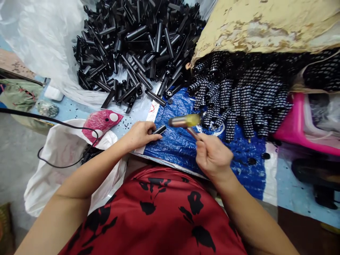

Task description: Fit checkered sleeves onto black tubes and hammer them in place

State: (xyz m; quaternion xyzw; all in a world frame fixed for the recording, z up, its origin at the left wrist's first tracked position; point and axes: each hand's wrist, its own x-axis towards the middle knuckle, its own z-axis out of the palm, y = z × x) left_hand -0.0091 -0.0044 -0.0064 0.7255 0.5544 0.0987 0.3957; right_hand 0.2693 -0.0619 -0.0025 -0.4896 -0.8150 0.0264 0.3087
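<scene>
My left hand [143,134] is closed around a short glossy black plastic tube [160,129], low over the edge of the blue plastic sheet [175,141]. The tube's free end points right; the rest is hidden by my fingers. My right hand [214,154] grips the handle of a mallet [182,122], whose head has a yellow face on one side and a dark one on the other. The mallet is slightly blurred, held above the sheet, to the right of the tube and apart from it. Beyond my hands lies a large heap of similar black tubes [135,33].
Several black cylinders with white-checked surfaces [235,102] spill from a worn yellowish sack [265,26] at right. Beside them stands a pink bin [288,120]. At left are a pink bag [99,124], a white sack [42,177] and a black cable [61,123].
</scene>
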